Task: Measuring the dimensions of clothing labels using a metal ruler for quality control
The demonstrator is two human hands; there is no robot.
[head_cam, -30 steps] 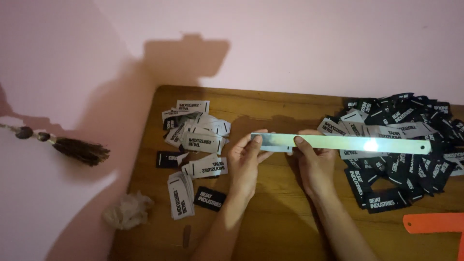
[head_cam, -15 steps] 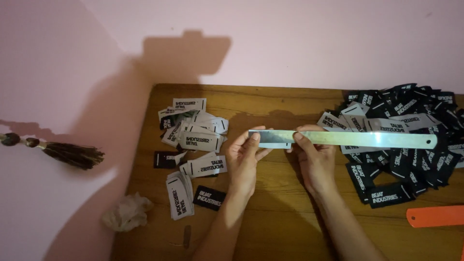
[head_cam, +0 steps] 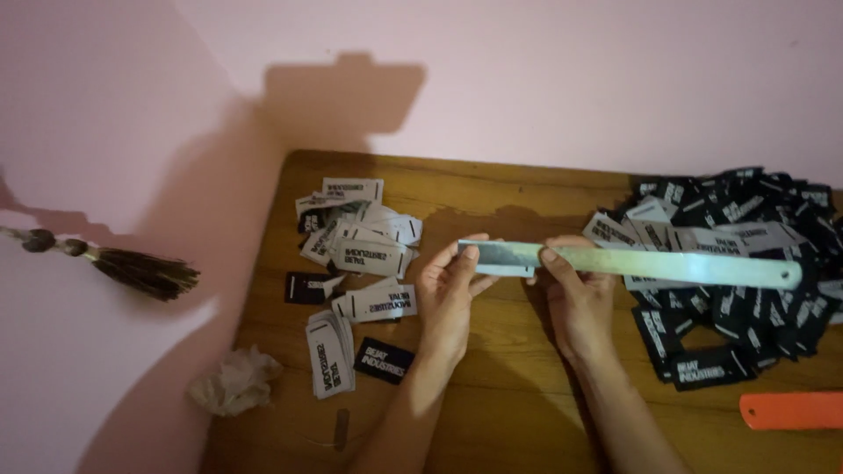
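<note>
Pinching steel ruler [head_cam: 650, 263]: left hand [head_cam: 448, 294] clamped at 9 o'clock end, right hand [head_cam: 580, 298] beside; black tags [head_cam: 746, 263] at 3 o'clock.

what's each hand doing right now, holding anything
Left hand: closed on the left end of the long metal ruler.
Right hand: fingers pinching the same ruler further along, over the wooden table.
</note>
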